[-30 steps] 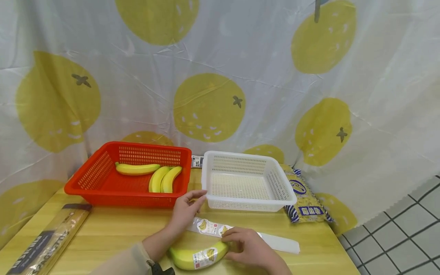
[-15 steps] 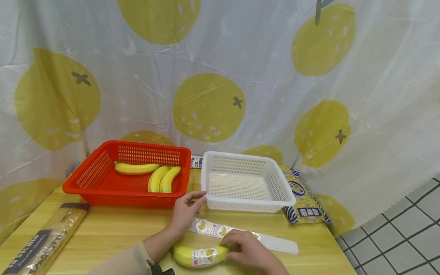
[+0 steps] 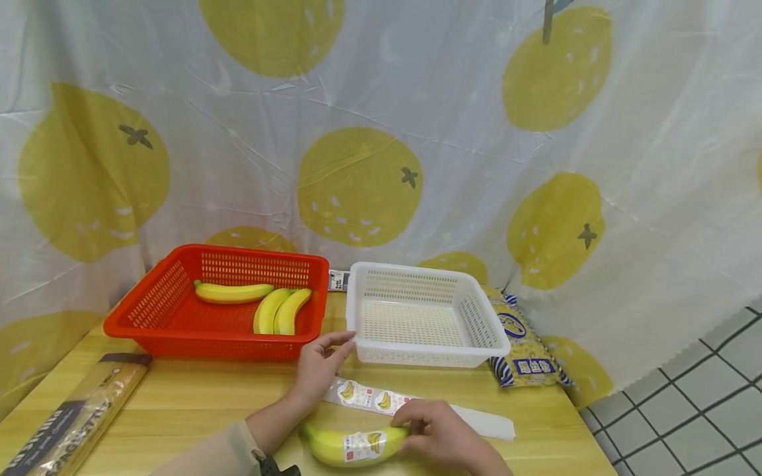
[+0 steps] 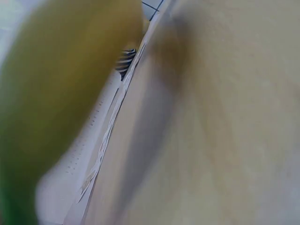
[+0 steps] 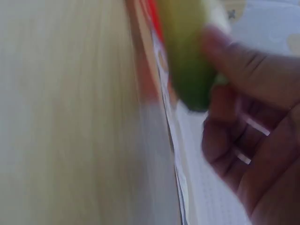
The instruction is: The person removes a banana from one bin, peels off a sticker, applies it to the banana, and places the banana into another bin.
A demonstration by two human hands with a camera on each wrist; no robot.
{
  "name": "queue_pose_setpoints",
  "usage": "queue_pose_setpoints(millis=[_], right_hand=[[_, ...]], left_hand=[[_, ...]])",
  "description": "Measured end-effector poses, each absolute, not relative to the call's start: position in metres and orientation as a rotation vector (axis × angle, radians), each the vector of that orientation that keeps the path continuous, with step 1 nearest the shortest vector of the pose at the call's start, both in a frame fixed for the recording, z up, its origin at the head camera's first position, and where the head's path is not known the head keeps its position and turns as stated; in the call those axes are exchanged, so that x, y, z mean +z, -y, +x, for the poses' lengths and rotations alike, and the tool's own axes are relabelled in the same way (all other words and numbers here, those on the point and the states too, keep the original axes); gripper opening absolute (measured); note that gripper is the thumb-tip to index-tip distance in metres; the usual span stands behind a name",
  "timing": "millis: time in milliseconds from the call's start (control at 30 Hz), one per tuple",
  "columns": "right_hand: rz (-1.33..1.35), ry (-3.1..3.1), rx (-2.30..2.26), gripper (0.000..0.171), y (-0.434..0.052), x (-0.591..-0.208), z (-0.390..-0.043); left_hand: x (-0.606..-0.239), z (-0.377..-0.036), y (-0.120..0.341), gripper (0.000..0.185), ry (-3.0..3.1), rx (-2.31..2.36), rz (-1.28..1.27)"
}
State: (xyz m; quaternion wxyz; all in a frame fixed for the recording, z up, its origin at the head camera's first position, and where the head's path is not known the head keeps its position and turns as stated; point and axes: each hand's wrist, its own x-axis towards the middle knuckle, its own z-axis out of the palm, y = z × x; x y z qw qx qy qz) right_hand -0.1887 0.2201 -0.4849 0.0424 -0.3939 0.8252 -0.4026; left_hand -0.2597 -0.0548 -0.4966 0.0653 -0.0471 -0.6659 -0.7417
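Red basket [image 3: 172, 317] at back left of the wooden worktop [image 3: 196, 403], three bananas [image 3: 262, 303] inside: one lying crosswise at the back, two side by side to its right. White basket [image 3: 425, 317] just beside it on the right, nothing in it. Small barcode tag [image 3: 337, 280] behind the gap between the baskets. Yellow-and-blue striped snack bag [image 3: 524, 347] at the white basket's right side. Long flat packaged box [image 3: 71, 420] at the worktop's front left edge. Curtain [image 3: 381, 132] with big yellow fruit print behind. Grey tiled floor [image 3: 702, 403] lower right.
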Motion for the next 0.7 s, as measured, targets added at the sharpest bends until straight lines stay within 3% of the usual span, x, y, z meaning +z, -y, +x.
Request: queue_pose_setpoints(millis=[167,400,700], right_hand=[[-1.246,-2.440,-1.371,0.030,-0.237,-0.468,-0.198],[-1.187,-2.381,-1.513,0.030,-0.264,-0.413,-0.232],[-0.763,-2.936,-0.856,0.024,-0.277,-0.348,-0.314]], left_hand=[[-0.495,-0.261,0.055,0.029,2.041,-2.185,-0.139],[-0.493,-0.260,0.055,0.025,2.021,-2.232,-0.128],[-0.500,-0.260,0.055,0.032,2.051,-2.202,-0.141]])
